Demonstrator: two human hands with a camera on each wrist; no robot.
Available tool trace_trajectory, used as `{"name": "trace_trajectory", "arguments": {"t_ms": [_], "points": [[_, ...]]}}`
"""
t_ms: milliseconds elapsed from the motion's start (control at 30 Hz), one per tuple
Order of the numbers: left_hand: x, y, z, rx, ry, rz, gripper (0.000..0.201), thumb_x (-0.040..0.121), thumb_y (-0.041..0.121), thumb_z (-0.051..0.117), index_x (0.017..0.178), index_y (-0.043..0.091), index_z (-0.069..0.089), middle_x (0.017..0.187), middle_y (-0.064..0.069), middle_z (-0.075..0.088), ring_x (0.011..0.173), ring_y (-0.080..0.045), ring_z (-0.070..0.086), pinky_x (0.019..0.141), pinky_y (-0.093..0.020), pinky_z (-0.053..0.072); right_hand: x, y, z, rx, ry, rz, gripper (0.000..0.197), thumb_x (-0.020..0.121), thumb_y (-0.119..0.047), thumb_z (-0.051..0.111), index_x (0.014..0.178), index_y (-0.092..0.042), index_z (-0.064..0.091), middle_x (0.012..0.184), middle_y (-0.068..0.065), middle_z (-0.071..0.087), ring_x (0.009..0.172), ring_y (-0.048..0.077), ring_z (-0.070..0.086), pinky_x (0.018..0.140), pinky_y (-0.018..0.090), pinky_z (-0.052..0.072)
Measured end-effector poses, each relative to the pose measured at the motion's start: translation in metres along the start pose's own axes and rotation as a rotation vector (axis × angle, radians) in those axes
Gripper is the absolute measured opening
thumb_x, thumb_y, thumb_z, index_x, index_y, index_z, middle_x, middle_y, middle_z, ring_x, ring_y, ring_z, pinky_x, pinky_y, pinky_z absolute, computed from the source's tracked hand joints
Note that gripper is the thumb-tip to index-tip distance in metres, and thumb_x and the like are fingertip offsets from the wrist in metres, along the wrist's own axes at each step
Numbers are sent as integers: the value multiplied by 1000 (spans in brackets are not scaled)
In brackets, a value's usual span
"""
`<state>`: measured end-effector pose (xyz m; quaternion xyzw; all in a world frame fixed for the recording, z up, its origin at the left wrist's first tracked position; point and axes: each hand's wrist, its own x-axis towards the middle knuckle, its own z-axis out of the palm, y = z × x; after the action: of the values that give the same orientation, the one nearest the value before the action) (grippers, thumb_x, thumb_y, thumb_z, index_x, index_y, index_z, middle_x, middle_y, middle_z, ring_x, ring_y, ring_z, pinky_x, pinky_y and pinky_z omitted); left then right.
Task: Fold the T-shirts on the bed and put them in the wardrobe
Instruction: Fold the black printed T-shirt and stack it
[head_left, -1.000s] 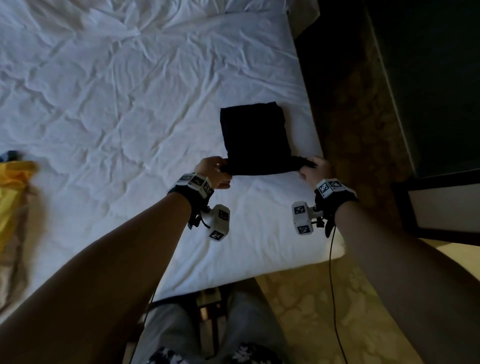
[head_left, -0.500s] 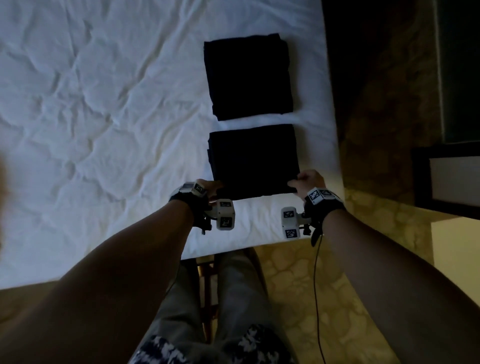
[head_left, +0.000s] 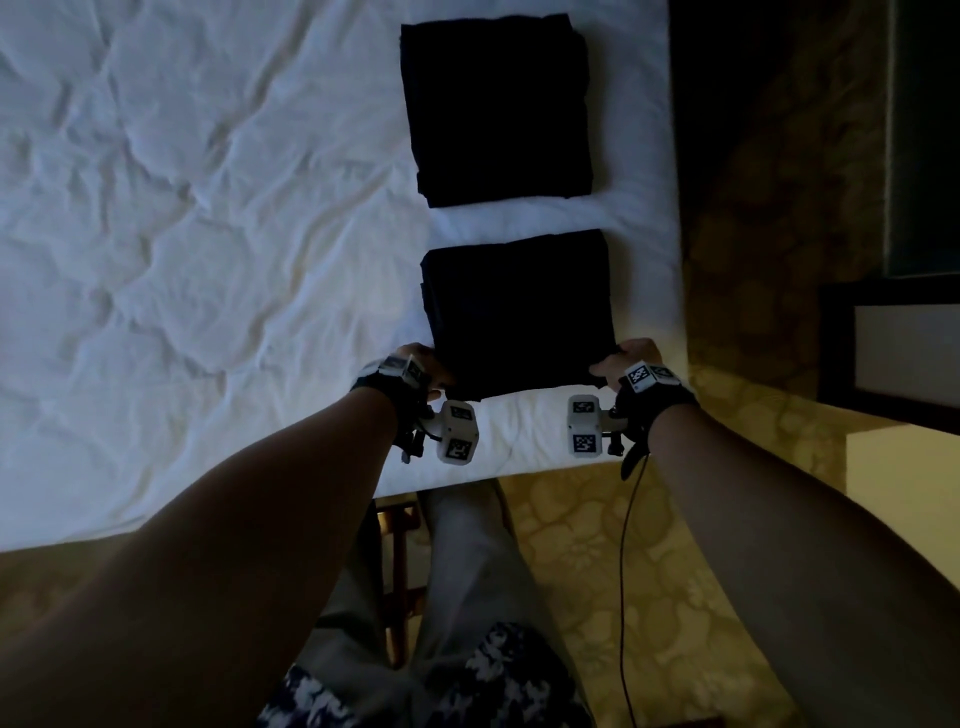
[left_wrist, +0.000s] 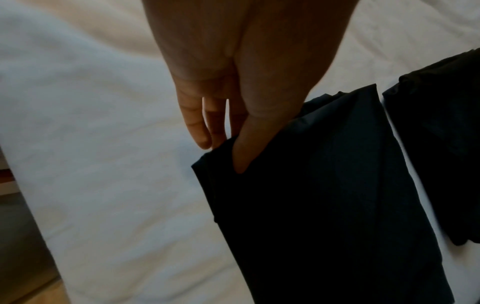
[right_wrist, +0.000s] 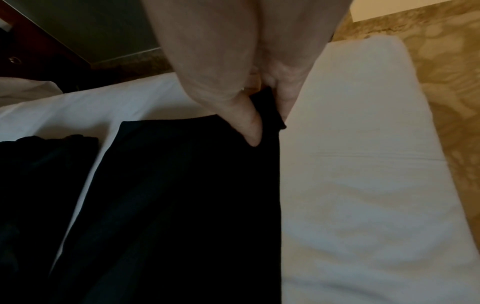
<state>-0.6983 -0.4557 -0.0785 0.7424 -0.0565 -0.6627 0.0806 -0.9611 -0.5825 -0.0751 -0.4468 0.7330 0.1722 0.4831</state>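
On the white bed (head_left: 208, 260) the person stands at the near edge. The left hand (head_left: 434, 364) pinches the near left corner of the folded black T-shirt (head_left: 519, 312), thumb on top of the cloth. This shirt lies flat near the bed's right edge. The right hand (head_left: 626, 361) pinches its near right corner the same way. Behind it, slightly apart, lies a second folded black T-shirt (head_left: 498, 109).
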Motion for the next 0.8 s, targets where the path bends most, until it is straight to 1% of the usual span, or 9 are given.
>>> {"name": "trace_trajectory", "arguments": {"t_ms": [67, 133, 200, 267, 333, 367, 433, 567, 800], "points": [[-7, -2, -5, -51, 18, -8, 13, 81, 13, 73, 93, 12, 67, 104, -11, 68, 100, -24, 65, 91, -42, 55, 1, 3, 5, 2, -20, 62, 53, 82, -20, 74, 127, -2, 53, 132, 16, 58, 115, 34, 59, 86, 34, 49], [-17, -2, -13, -143, 80, -14, 19, 85, 18, 71, 98, 5, 65, 107, -16, 66, 101, -28, 63, 92, -44, 53, 19, 20, 8, -77, -6, 64, 71, 81, -41, 68, 140, -8, 45, 141, 9, 49, 124, 33, 53, 95, 41, 48], [-35, 0, -24, -244, 127, -3, 23, 92, 16, 63, 109, 1, 61, 111, -17, 63, 101, -30, 60, 88, -41, 51, 3, 9, 5, -81, 34, 64, 67, 73, -54, 62, 120, -7, 53, 122, 11, 57, 101, 31, 60, 87, 42, 49], [-56, 4, -37, -327, 103, 25, 18, 96, 17, 57, 109, 5, 60, 117, -15, 62, 101, -28, 58, 84, -40, 49, -26, -17, 3, 18, 30, 14, 33, 82, -38, 63, 93, -10, 51, 96, 11, 54, 74, 24, 53, 73, 36, 47], [-79, 7, -52, -366, 16, 61, 17, 96, 20, 58, 109, 8, 57, 121, -15, 61, 105, -29, 57, 88, -43, 48, -60, -45, 4, 93, -31, -30, 11, 91, -19, 59, 90, -9, 59, 97, 13, 58, 82, 26, 58, 86, 39, 52], [-92, 8, -61, -377, -21, 72, 17, 96, 20, 58, 109, 9, 57, 119, -14, 61, 107, -30, 57, 93, -46, 48, -71, -57, 7, 131, -66, -50, 13, 93, -17, 58, 87, -7, 64, 99, 16, 62, 89, 30, 61, 92, 42, 52], [-117, 9, -79, -398, -17, 95, 10, 96, 21, 59, 101, 12, 59, 113, -11, 63, 106, -29, 59, 93, -46, 50, -94, -80, 16, 259, -106, -78, 18, 93, -14, 56, 77, -13, 63, 94, 16, 63, 87, 28, 61, 89, 38, 52], [-165, 4, -122, -483, 159, 180, 9, 95, 19, 58, 87, 15, 59, 103, -9, 65, 96, -26, 61, 70, -35, 52, -141, -131, 41, 377, -131, -157, 20, 95, -7, 53, 80, -20, 56, 81, 5, 59, 74, 12, 56, 75, 33, 49], [-233, -31, -205, -594, 421, 317, 10, 96, 15, 55, 102, 8, 59, 91, -7, 65, 91, -27, 61, 80, -37, 51, -218, -209, 96, 380, -225, -337, 22, 95, -9, 50, 79, -20, 59, 90, 11, 63, 78, 20, 58, 68, 32, 48]]}}
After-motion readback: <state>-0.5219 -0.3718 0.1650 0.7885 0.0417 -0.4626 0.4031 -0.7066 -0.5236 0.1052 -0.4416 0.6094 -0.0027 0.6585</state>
